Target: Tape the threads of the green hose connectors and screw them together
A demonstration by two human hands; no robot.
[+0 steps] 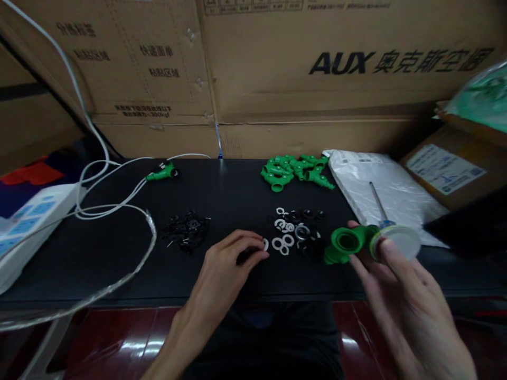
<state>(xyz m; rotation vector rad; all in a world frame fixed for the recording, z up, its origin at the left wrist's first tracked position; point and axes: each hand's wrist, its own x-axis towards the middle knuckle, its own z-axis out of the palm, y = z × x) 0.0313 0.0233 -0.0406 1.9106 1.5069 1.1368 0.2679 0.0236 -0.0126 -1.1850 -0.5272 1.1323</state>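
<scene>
My left hand is low over the black table, thumb and forefinger pinched on a small white ring. Just right of it lie several loose white washers, with dark rings among them. My right hand grips a green plastic pipe fitting, its round opening facing up toward me. By the right thumb is a pale disc with a green rim; I cannot tell if the hand holds it too. A screwdriver shows behind the disc, its handle partly hidden.
More green fittings are heaped at the back. Small black parts lie left of centre. White cables, one green fitting and a power strip occupy the left. A white mailing bag and cardboard box stand right.
</scene>
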